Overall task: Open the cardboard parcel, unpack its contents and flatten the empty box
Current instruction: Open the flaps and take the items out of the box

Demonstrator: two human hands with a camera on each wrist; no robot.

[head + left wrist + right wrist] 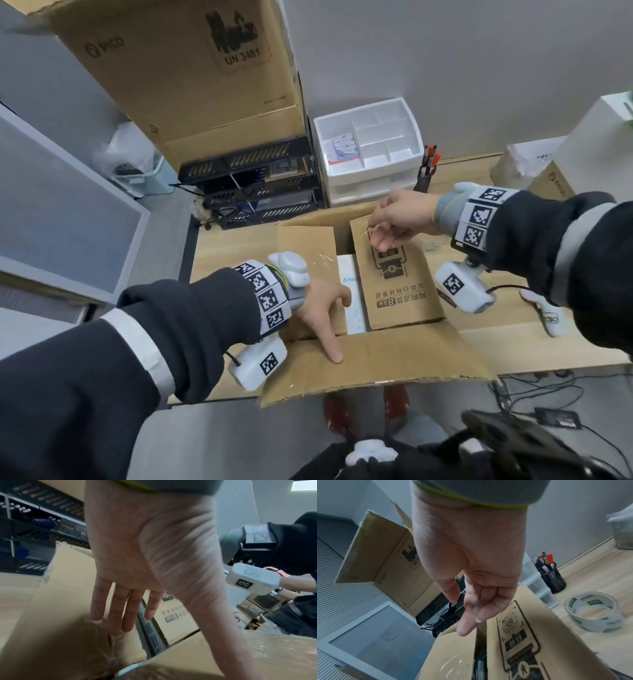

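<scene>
The left hand (320, 301) is lying flat with straight fingers on the stiff, light flap (308, 274) of the parcel (376, 370), while the right hand (400, 219), loosely curled and holding nothing, is hovering over the other flap (400, 284), best gripped at its free edge.

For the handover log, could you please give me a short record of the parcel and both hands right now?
parcel: on the wooden desk, near flap folded out
inner flaps: parted, white box showing between them
left hand: fingers straight, pressing the left inner flap, thumb on the near flap
right hand: fingers loosely curled over the right inner flap; grip unclear
tape roll: on the desk right of the parcel
</scene>
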